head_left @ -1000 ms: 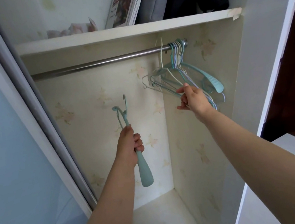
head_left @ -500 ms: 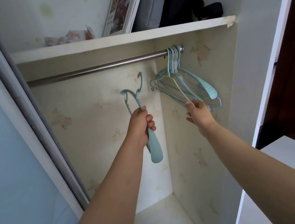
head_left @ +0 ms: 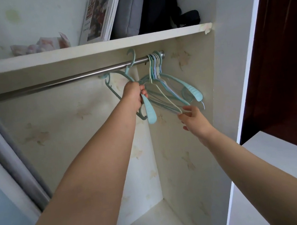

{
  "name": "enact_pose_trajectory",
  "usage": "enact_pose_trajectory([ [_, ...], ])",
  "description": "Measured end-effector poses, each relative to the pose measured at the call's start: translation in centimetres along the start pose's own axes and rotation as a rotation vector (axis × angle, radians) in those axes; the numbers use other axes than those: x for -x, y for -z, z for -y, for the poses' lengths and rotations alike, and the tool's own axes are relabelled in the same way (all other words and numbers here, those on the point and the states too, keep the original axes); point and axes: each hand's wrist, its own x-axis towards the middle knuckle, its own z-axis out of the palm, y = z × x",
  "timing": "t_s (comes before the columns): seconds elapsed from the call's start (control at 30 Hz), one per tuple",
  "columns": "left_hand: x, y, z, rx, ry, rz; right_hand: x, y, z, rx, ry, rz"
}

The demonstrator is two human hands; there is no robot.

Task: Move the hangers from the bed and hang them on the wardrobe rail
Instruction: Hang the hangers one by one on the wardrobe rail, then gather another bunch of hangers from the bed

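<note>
Head-worn view — close, angled up (wide-angle) into the wardrobe [head_left: 214, 87].

Inside of the wardrobe's lined with pale floral paper [head_left: 52, 114] – a white shelf [head_left: 96, 48] up top holds books [head_left: 100, 14] and dark bags [head_left: 157, 4], dark red door [head_left: 277, 46] off right.

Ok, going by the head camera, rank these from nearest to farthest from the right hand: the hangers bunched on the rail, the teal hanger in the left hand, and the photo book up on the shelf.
From the right hand:
1. Bunched hangers, fingertips at their lower ends, right end of rail.
2. Teal hanger, gripped by the left hand, to the left.
3. Photo book, leaning on the top shelf, far above.
</note>
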Motion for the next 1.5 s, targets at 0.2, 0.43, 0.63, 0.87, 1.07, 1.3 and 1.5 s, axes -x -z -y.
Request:
enact_pose_trajectory([
  [0.2, -2.3, -1.7, 0.4, -0.09, 0.083, 0.017, 0.4, 1.1, 0.5, -0.027, -0.033, -0.044],
  [0.43, -3.5, -3.7, 1.7, -0.17, 0.15, 0.109, 1.8, 2.6, 0.7, -0.057, -0.061, -0.117],
  [0.63, -4.3, -4.2, 3.3, -0.714, -0.14, -0.093, 3.5, 4.2, -0.9, -0.063, -0.133, -0.112],
  [0.87, 7.6, -6.1, 9.6, -0.418, -0.705, -0.041, 7.0, 8.1, -3.7, -0.048, -0.214, -0.128],
  [1.07, 17.0, -9.8, 17.7, -0.647, -0.308, 0.561, 11.9, 15.8, -6.0, -0.032, -0.289, -0.172],
  [1.3, 25.8, -18.4, 26.6, -0.748, -0.054, 0.781, 21.2, 28.9, -10.0, -0.007, -0.413, -0.361],
  [1.5, 35.8, -28.9, 35.7, -0.762, 0.056, 1.089, 31.6, 40.5, -14.4, -0.086, -0.55, -0.632],
])
